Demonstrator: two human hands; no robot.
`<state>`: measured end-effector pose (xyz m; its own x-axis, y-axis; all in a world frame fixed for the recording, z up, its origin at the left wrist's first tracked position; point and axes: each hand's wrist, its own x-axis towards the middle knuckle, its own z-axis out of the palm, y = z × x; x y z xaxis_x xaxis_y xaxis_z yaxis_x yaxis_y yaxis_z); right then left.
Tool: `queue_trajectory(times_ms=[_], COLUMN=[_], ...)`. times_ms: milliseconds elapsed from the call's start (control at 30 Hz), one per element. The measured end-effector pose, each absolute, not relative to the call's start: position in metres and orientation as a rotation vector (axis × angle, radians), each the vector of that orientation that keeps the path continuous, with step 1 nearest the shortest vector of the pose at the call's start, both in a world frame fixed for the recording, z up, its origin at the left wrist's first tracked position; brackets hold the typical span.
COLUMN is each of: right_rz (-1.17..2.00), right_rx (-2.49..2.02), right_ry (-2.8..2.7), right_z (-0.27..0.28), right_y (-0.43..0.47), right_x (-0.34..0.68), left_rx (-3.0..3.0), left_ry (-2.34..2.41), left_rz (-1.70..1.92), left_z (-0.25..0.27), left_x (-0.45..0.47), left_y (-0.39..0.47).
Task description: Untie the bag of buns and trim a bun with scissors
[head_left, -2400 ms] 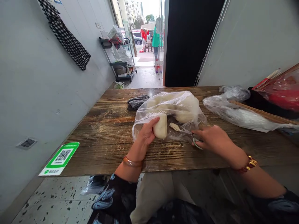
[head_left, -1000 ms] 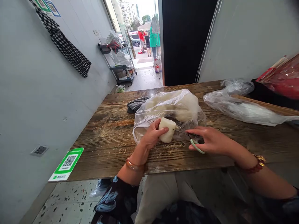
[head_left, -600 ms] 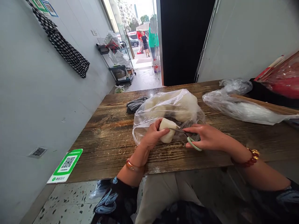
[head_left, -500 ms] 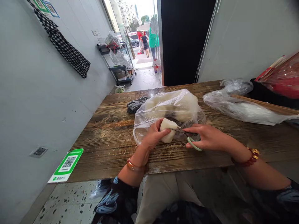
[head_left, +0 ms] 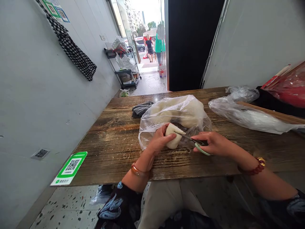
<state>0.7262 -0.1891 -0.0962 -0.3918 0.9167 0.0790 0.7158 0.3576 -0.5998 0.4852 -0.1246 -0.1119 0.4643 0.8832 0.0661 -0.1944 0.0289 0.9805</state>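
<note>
My left hand (head_left: 160,140) is closed around a white steamed bun (head_left: 171,143), thumb on its front. The bun has a pointed flap at its upper right. My right hand (head_left: 212,143) grips scissors (head_left: 202,149) with pale green handles. Their blades reach left to the bun's upper part, just under the flap; the tips are hard to make out there. Right behind both hands lies a clear plastic bag (head_left: 145,130) with several pale, rounded buns (head_left: 188,117) inside, its mouth toward me. All this is above or on a dark wooden table (head_left: 114,136).
A grey cloth (head_left: 142,108) lies at the bag's far left. On the right are more plastic bags (head_left: 252,116) and a red package (head_left: 293,86). A green QR card (head_left: 70,168) sits at the left corner. Past the table stand a cart (head_left: 126,66) and an open doorway with people outside.
The scissors' blades have shifted against the bun, and a pointed flap now stands out at its upper right. The right hand has moved slightly right. The whole view has shifted a little.
</note>
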Motion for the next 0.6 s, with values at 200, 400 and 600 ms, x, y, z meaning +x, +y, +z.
queue_trajectory(times_ms=[200, 400, 600], right_rz=[0.641, 0.720, 0.722], right_rx=[-1.465, -1.498, -1.503], right_ry=[-2.146, -2.102, -2.209], right_z=[-0.102, -0.095, -0.083], right_y=[-0.190, -0.193, -0.188], right_x=[0.727, 0.725, 0.721], left_rx=[1.212, 1.182, 1.273], left_ry=[0.707, 0.704, 0.688], left_rz=[0.857, 0.836, 0.826], left_z=[-0.113, -0.114, -0.113], left_x=[0.483, 0.483, 0.482], left_y=[-0.124, -0.125, -0.126])
